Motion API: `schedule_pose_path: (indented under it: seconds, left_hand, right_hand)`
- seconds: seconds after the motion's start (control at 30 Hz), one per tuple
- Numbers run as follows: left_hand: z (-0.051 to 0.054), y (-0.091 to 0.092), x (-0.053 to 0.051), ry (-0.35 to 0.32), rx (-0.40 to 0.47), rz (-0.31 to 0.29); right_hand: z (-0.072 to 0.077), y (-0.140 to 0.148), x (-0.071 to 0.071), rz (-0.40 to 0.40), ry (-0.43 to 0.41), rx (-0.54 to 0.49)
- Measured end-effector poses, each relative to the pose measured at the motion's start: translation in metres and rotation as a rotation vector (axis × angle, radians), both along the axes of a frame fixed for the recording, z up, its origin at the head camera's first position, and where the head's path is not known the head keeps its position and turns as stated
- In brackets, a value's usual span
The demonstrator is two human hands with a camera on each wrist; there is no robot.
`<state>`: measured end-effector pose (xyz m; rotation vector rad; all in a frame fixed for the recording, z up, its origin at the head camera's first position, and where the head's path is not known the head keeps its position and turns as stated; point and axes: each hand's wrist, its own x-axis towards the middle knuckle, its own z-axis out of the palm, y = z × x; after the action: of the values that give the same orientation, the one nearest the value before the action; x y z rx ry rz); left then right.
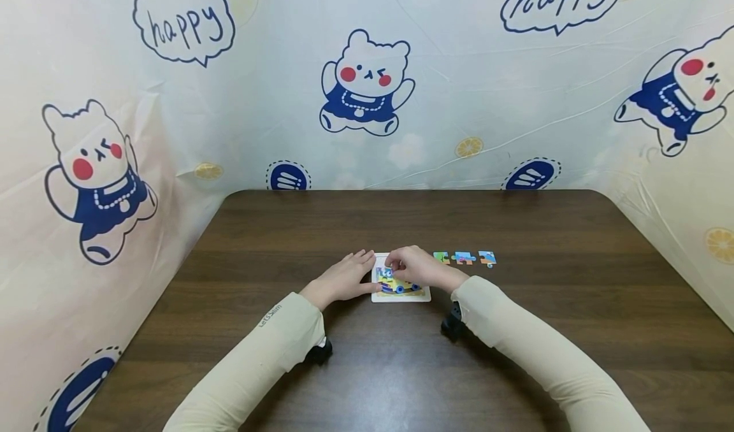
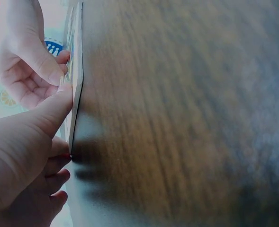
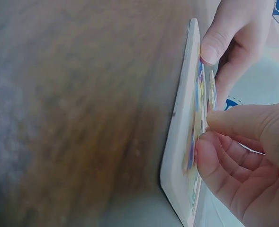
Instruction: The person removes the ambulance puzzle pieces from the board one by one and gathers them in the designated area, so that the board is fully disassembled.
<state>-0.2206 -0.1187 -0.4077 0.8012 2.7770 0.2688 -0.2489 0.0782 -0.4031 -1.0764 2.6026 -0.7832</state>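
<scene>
Overall, backdrop cloth: pale, printed with winking bears, "happy" speech bubbles and orange slices.
Table: dark brown, wood-grained, in front of the cloth.
Sleeves: cream, reaching over the table from either side.
Left hand: gripping nothing, fingers extended, thumb resting at the left edge of the puzzle board.
Right hand: over the board, thumb and forefinger pinching a thin puzzle piece.
Board: flat on the table between the hands, white-rimmed, showing a yellow vehicle with blue wheels, partly covered by the right hand.
Loose pieces: three in a row on the table, right of the board.
Pinched piece: held close over the board; whether it touches, I cannot tell.
</scene>
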Motion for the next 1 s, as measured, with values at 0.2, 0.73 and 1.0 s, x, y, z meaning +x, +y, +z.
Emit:
schedule_pose_path:
  seconds: [0.2, 0.73, 1.0]
  left_hand:
    - [0.000, 0.000, 0.000, 0.004, -0.007, 0.000]
    - [0.000, 0.000, 0.000, 0.009, 0.001, -0.012]
    - [0.000, 0.001, 0.001, 0.020, -0.006, -0.016]
  right_hand:
    - [0.006, 0.004, 0.002, -0.012, -0.002, -0.007]
    - [0.011, 0.027, 0.001, -0.046, -0.004, -0.012]
    - [0.014, 0.042, 0.000, -0.062, 0.003, -0.027]
